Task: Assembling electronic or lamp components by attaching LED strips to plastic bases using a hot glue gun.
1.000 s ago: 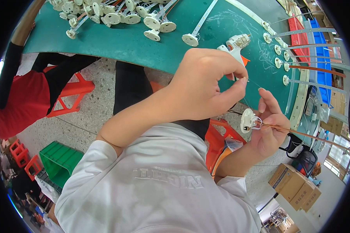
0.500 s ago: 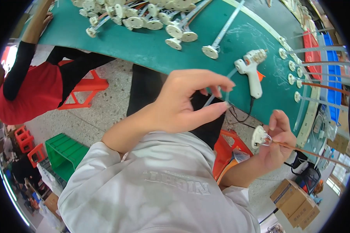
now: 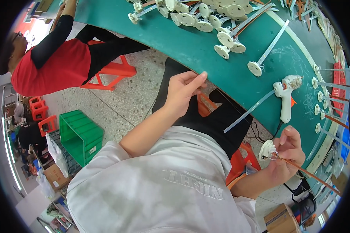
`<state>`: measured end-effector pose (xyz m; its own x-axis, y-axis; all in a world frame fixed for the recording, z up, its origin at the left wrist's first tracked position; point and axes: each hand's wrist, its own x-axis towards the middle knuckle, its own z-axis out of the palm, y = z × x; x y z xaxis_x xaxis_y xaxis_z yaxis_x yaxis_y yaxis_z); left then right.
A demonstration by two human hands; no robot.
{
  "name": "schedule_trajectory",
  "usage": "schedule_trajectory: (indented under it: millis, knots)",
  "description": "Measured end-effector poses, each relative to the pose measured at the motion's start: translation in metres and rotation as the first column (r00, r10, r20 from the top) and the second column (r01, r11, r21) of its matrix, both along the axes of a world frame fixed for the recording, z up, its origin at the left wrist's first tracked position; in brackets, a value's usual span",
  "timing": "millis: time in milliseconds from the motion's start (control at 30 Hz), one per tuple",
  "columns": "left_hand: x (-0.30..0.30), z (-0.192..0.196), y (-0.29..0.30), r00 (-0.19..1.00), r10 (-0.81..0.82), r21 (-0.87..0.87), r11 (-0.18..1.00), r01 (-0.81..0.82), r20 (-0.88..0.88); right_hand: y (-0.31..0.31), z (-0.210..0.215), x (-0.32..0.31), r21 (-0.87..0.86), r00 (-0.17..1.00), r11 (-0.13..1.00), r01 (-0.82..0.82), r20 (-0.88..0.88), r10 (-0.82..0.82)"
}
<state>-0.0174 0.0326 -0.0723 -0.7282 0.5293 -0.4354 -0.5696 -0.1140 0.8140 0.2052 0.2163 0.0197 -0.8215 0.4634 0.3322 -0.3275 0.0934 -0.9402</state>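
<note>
My left hand is over my lap by the table edge, thumb and fingers pinched together. Whatever is between those fingertips, if anything, is too small to make out. My right hand grips a thin copper-coloured strip near its end. At that end sits a round white disc base with thin white wires looping beside it. A white glue gun lies on the table above my right hand. From its back a long translucent glue stick sticks out past the table edge.
The green table carries a pile of disc-based strips and a single strip. More strips stand along the right edge near a red basket. A person in red sits at left. A green crate stands on the floor.
My left hand has drawn away from the glue stick, and its thumb and fingers have come together. The right hand still holds the strip. The whole view has shifted.
</note>
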Motion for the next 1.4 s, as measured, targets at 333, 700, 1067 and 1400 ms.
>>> schedule_trajectory:
  millis: [333, 700, 1067, 1400]
  knots:
    - [-0.004, 0.003, -0.017, 0.980, 0.063, 0.032, 0.997, -0.070, 0.189, -0.005, -0.005, 0.005, -0.043, 0.995, 0.996, 0.083, 0.062, -0.080]
    - [-0.025, 0.002, -0.044, 0.993, 0.112, 0.155, 0.981, -0.117, 0.042, -0.003, -0.010, 0.001, -0.034, 0.997, 0.998, 0.057, 0.054, -0.055]
    - [-0.030, -0.003, -0.046, 0.994, -0.052, 0.299, 0.951, 0.079, -0.097, -0.001, -0.009, 0.018, -0.034, 0.983, 0.983, 0.178, 0.047, -0.176]
    - [0.006, 0.039, -0.027, 0.478, -0.302, -0.121, 0.920, 0.372, -0.825, 0.000, -0.002, 0.011, -0.016, 0.999, 0.999, 0.045, 0.031, -0.044]
